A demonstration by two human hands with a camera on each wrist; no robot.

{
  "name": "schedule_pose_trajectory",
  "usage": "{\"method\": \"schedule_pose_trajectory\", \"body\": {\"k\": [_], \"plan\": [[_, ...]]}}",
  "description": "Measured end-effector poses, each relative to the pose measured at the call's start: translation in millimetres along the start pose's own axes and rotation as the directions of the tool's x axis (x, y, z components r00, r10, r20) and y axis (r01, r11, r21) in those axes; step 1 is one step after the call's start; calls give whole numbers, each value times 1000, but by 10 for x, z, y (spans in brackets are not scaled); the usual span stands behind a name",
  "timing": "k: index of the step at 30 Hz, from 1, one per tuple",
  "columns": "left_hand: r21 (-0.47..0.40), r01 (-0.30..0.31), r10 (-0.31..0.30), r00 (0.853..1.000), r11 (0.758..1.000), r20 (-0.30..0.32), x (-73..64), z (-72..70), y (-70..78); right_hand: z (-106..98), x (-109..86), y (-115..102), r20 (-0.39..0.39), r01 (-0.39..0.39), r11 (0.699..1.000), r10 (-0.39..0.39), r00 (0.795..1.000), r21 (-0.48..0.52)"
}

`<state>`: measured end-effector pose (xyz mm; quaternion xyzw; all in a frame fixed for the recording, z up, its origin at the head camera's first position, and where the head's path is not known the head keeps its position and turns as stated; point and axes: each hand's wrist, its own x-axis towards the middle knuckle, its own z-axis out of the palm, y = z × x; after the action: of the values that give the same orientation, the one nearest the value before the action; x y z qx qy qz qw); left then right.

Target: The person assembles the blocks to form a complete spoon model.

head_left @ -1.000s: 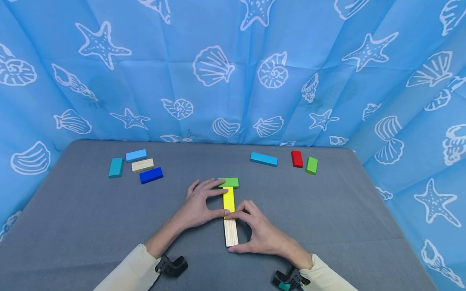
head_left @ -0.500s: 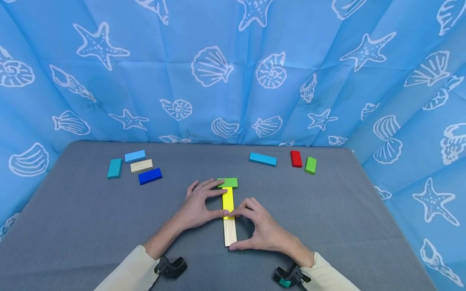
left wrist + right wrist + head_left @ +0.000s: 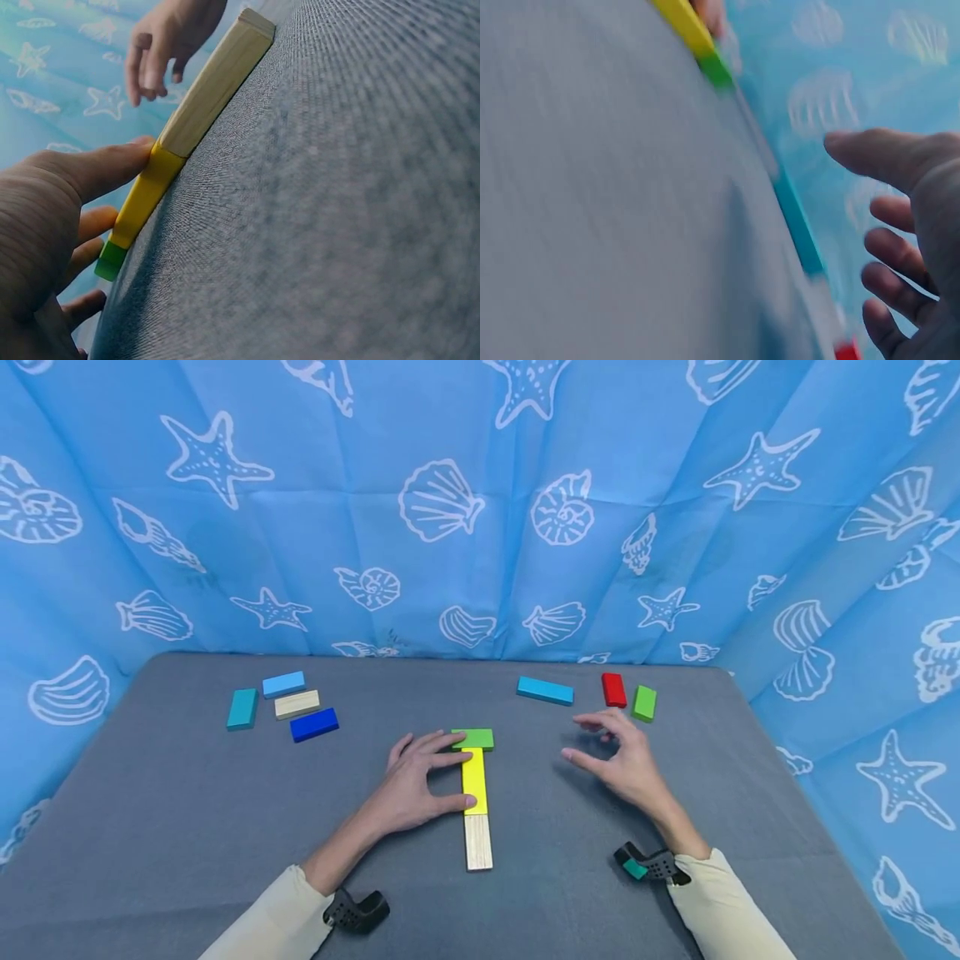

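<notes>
A yellow block (image 3: 474, 781) lies flat between a crosswise green block (image 3: 480, 739) at its far end and a plain wooden block (image 3: 477, 843) at its near end. Together they make a T shape. My left hand (image 3: 412, 785) rests on this row: thumb and one fingertip touch the yellow block, and another finger reaches the green one. In the left wrist view the thumb lies straight on the yellow block near the wooden block (image 3: 217, 86). My right hand (image 3: 626, 764) hovers over the table, fingers loosely bent and holding nothing, near a red block (image 3: 613, 690) and a second green block (image 3: 643, 703).
A light blue block (image 3: 545, 690) lies at the back, left of the red one. At the far left lie a teal block (image 3: 242, 708), a pale blue block (image 3: 283, 684), another wooden block (image 3: 297, 704) and a dark blue block (image 3: 315, 724). A patterned blue curtain (image 3: 480, 527) hangs behind the table.
My right hand has left the wooden block and moved right and away from me, toward the red and green blocks. The left hand has stayed on the row.
</notes>
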<state>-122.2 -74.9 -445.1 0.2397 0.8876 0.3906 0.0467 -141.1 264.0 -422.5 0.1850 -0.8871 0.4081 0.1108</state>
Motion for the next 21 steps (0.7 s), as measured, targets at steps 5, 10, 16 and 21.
{"method": "schedule_pose_trajectory", "body": {"k": [5,10,16,21], "plan": [[-7,2,-2,1000,1000,6,-6,-7,7,-298,82,417,-118,-156,980,141,983,-127],[-15,1,-1,1000,1000,8,4,-6,-10,-556,150,734,-122,-275,943,256,959,-187],[-18,-1,1,1000,1000,8,5,-11,-11,-701,237,941,0,-262,943,267,964,-206],[-8,-1,1,1000,1000,7,8,-4,-7,-726,241,897,9,-281,939,289,957,-196]]}}
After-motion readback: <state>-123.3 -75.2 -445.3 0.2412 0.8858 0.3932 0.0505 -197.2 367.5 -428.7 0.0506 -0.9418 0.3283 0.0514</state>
